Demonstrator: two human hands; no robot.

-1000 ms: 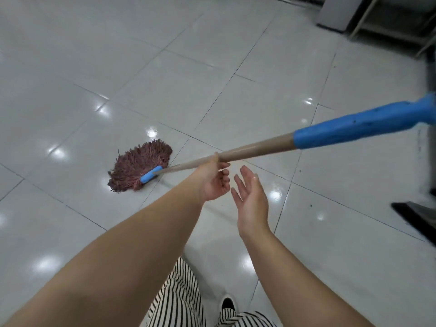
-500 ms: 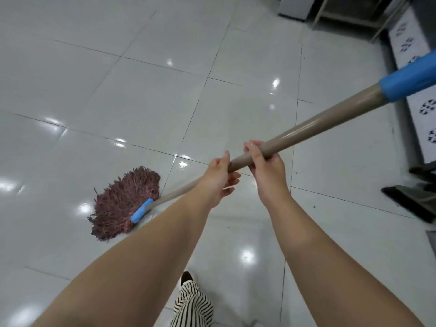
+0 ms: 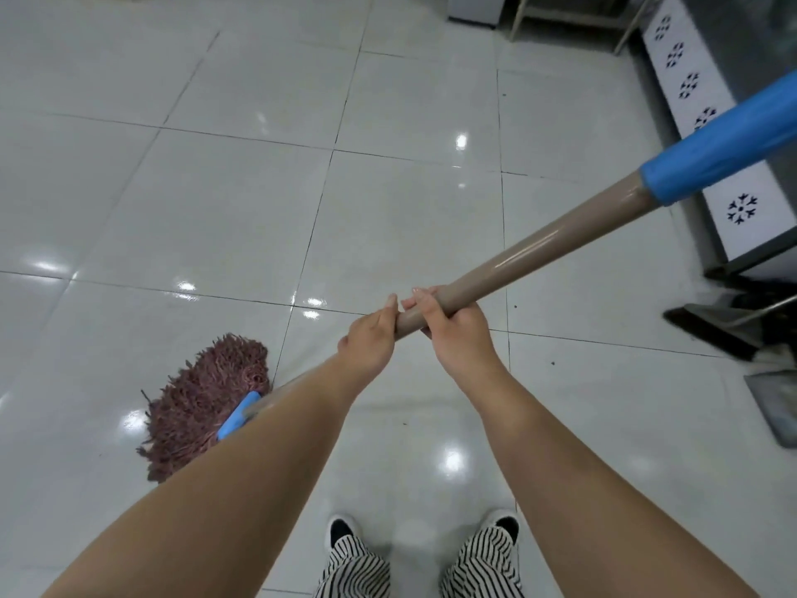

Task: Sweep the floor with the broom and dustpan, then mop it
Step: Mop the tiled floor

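Patterned white panel (image 3: 707,123) at right; striped trousers (image 3: 358,567) below.

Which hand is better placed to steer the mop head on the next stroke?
Left. The left hand grips the handle lower, nearer the mop head on the person's left. The right hand grips just above, suiting it, probably, to pivot.

A mop handle (image 3: 539,248) is seen running from upper right to lower left, with the mop head (image 3: 202,403) lying on the floor (image 3: 215,200) at left. The left hand (image 3: 371,338) and right hand (image 3: 457,330) are placed side by side on it. A dustpan (image 3: 729,325) is found at far right, beside a cabinet (image 3: 707,135)
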